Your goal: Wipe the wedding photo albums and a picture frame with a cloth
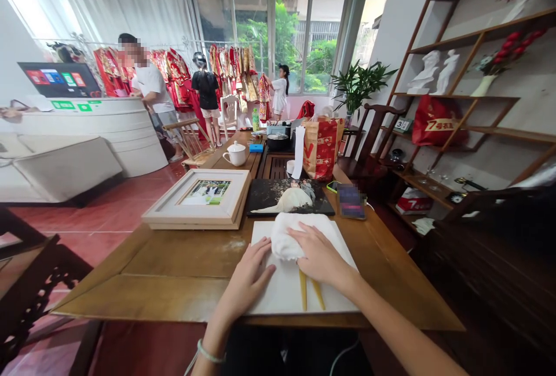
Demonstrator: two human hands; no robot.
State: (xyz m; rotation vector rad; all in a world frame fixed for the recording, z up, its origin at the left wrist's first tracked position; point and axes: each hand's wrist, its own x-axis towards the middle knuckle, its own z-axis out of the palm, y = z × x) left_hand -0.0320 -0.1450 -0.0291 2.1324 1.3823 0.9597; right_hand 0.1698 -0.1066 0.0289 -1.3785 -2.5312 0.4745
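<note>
A white flat panel (282, 289) lies on the wooden table (174, 272) right in front of me, with two thin yellowish strips (310, 295) on it. My left hand (247, 280) lies flat on the panel's left edge, fingers spread. A folded white cloth (284, 237) rests on the panel, and my right hand (319, 257) presses down on it, fingers laid over its right side.
Stacked picture frames (200, 196) and a dark photo print (289, 196) lie further back, with a phone (351, 201), a red bag (321, 147), a white teapot (236, 154). Chairs flank the table; shelves stand right. Three people stand by red garments far back.
</note>
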